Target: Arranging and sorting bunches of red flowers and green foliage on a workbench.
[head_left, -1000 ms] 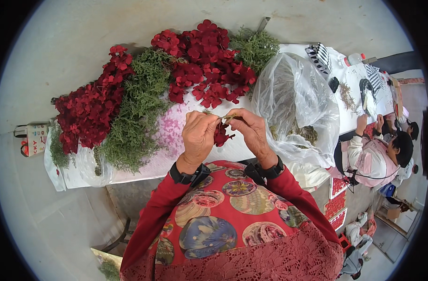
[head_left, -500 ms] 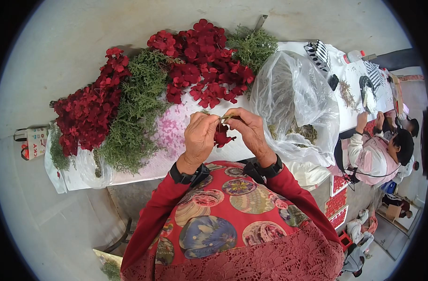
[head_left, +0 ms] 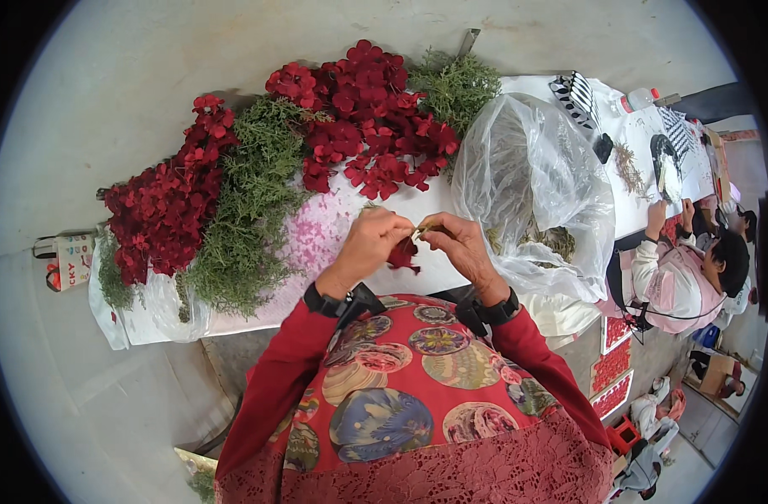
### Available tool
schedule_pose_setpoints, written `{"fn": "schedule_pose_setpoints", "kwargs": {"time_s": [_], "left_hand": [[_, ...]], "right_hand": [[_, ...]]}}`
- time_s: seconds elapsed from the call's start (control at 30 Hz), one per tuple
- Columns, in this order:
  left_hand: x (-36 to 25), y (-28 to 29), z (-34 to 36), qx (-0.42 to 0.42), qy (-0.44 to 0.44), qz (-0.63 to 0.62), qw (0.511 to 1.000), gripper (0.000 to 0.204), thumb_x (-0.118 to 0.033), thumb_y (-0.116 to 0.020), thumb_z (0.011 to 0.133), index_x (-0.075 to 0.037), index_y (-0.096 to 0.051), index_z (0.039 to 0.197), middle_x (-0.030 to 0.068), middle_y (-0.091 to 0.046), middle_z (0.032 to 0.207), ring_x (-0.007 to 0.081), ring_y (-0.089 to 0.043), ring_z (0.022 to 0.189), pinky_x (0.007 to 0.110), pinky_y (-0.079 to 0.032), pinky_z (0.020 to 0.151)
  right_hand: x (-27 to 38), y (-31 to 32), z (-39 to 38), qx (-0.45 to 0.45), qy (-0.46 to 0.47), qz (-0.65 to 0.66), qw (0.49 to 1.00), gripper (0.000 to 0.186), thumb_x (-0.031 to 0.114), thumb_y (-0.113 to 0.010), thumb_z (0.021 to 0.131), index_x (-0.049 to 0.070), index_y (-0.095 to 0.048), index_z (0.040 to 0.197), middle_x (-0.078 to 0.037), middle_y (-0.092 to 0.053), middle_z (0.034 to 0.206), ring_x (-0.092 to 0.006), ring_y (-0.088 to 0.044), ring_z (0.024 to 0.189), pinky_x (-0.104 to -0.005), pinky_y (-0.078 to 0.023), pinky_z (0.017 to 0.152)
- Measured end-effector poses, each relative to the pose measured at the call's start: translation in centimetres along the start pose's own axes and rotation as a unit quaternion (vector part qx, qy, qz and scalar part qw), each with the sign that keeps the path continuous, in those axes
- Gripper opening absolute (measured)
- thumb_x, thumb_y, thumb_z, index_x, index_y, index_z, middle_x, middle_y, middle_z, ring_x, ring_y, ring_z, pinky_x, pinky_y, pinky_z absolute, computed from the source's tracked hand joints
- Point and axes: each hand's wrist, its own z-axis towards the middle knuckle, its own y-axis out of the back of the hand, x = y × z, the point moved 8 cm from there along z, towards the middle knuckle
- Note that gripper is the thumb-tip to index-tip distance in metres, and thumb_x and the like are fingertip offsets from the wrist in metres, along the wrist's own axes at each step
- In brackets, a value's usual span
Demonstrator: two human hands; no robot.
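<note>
My left hand (head_left: pixel 369 245) and my right hand (head_left: pixel 463 250) meet over the white tabletop (head_left: pixel 426 202), fingers closed on a thin pale-green stem (head_left: pixel 417 233). A dark red flower (head_left: pixel 404 259) hangs below my fingertips, partly hidden by them. Behind my hands lie piles of red flowers (head_left: pixel 359 101), more red flowers (head_left: pixel 165 202) to the left, and feathery green foliage (head_left: pixel 249 176) between them. Pink speckles (head_left: pixel 317 223) stain the white surface left of my hands. A clear plastic bag (head_left: pixel 526 160) with dried greenery sits right of my hands.
A co-worker (head_left: pixel 682 273) in pink and white sits at the table's right end, others beyond. Further along lie black-and-white patterned items (head_left: pixel 573 97) and a bottle (head_left: pixel 640 101). Trays of red pieces (head_left: pixel 610 365) lie lower right. A printed bag (head_left: pixel 69 260) is at the left.
My hands have shifted slightly right, with fingertips drawn closer over the stem; the red flower has moved right and a little down with them. The whole view has shifted slightly.
</note>
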Motion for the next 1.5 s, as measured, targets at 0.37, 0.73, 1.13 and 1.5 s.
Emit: {"fn": "schedule_pose_setpoints", "kwargs": {"time_s": [0.37,0.73,1.13,1.5], "left_hand": [[13.0,0.6,6.0,-0.009,0.010,0.394,0.919,0.018,-0.023,-0.070,0.075,-0.009,-0.070,0.086,0.0087,-0.058,0.099,0.0287,-0.053,0.096,0.043,-0.045,0.080],[-3.6,4.2,-0.1,-0.101,-0.063,0.345,0.931,0.012,-0.012,-0.073,0.073,-0.005,-0.067,0.081,0.0064,-0.062,0.076,0.0280,-0.055,0.073,0.040,-0.043,0.064],[-4.5,8.0,-4.8,-0.132,0.010,0.065,0.989,0.010,-0.003,-0.069,0.080,0.001,-0.066,0.088,0.0072,-0.061,0.073,0.0174,-0.055,0.067,0.029,-0.044,0.061],[-4.2,12.0,-9.9,-0.108,0.010,-0.009,0.994,0.009,-0.001,-0.069,0.081,0.002,-0.065,0.088,0.0050,-0.060,0.073,0.0129,-0.055,0.067,0.026,-0.043,0.061]], "right_hand": [[-2.9,3.8,-1.4,-0.128,0.040,0.035,0.990,0.012,0.000,-0.064,0.085,-0.002,-0.063,0.096,-0.005,-0.067,0.088,-0.0099,-0.062,0.079,-0.0234,-0.050,0.073],[1.1,1.8,0.5,-0.182,0.126,0.018,0.975,0.011,-0.001,-0.064,0.087,-0.001,-0.062,0.097,-0.003,-0.063,0.093,-0.0085,-0.060,0.084,-0.0246,-0.050,0.077],[5.9,-7.4,-0.6,-0.109,0.182,0.033,0.977,0.012,-0.001,-0.063,0.088,-0.001,-0.061,0.099,-0.004,-0.061,0.098,-0.0091,-0.058,0.088,-0.0223,-0.047,0.079],[6.9,-14.1,-3.5,-0.160,0.209,-0.002,0.965,0.012,-0.001,-0.064,0.086,0.000,-0.060,0.098,-0.003,-0.060,0.093,-0.0069,-0.058,0.081,-0.0210,-0.048,0.071]]}}
